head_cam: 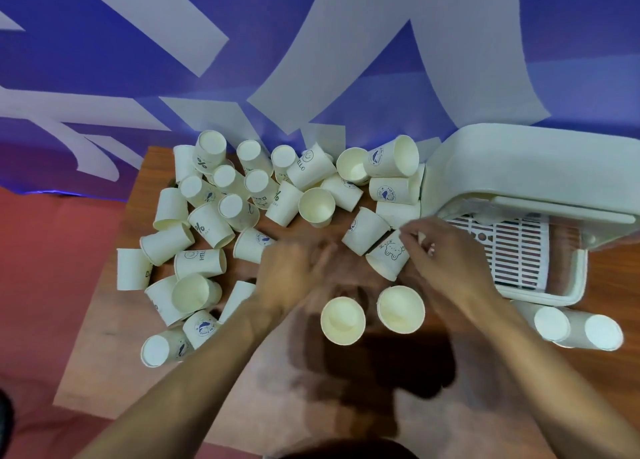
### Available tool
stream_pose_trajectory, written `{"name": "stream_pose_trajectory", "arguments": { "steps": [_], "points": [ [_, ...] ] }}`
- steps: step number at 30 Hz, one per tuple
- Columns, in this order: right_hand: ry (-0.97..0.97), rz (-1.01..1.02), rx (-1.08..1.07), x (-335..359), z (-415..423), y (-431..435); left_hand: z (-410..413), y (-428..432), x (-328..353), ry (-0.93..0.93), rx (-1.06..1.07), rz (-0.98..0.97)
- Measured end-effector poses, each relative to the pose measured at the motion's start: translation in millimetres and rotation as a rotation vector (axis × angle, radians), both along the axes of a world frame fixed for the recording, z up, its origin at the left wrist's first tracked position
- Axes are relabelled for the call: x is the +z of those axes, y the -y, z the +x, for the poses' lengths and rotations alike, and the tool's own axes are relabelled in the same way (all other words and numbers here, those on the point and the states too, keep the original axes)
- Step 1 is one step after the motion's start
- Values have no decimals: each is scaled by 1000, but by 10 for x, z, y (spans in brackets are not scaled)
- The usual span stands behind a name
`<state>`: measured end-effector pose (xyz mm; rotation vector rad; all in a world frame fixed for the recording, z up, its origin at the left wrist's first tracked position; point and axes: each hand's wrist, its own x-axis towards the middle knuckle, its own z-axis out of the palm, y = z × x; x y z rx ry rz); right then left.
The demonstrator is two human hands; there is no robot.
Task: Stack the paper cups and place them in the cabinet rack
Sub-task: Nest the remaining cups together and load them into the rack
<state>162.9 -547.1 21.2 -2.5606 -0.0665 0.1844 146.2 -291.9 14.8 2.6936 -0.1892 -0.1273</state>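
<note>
Several white paper cups [211, 230] with printed logos lie scattered and tipped over the wooden table [114, 337]. Two empty cups stand upright side by side near me, one on the left [343, 320] and one on the right [400, 309]. My right hand [446, 254] pinches the base of a tilted cup with a bear drawing [389, 259], next to the rack. My left hand [291, 271] is blurred, hovers just left of centre with fingers apart and holds nothing that I can see. The white plastic cabinet rack [568, 285] stands at the right, its slatted tray [519, 250] bare.
The rack's white lid [519, 167] is raised above the tray. Two cups [575, 327] lie on their sides in front of the rack at the right. A blue and white banner [311, 60] hangs behind the table. Red floor [52, 250] shows at the left.
</note>
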Motion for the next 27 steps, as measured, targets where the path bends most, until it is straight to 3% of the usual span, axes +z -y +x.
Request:
{"name": "stream_pose_trajectory", "arguments": {
  "steps": [7, 13, 21, 27],
  "points": [
    [-41, -166, -114, -70, 570, -362, 686, -5, -327, -16, 55, 164],
    [-34, 5, -149, -112, 586, -572, 675, 26, -542, -39, 51, 243],
    [22, 152, -280, -274, 941, -636, 644, -62, -520, 59, 9, 241],
    [191, 104, -157, -152, 558, -617, 382, -25, -166, 165, 51, 91]
  ]
}}
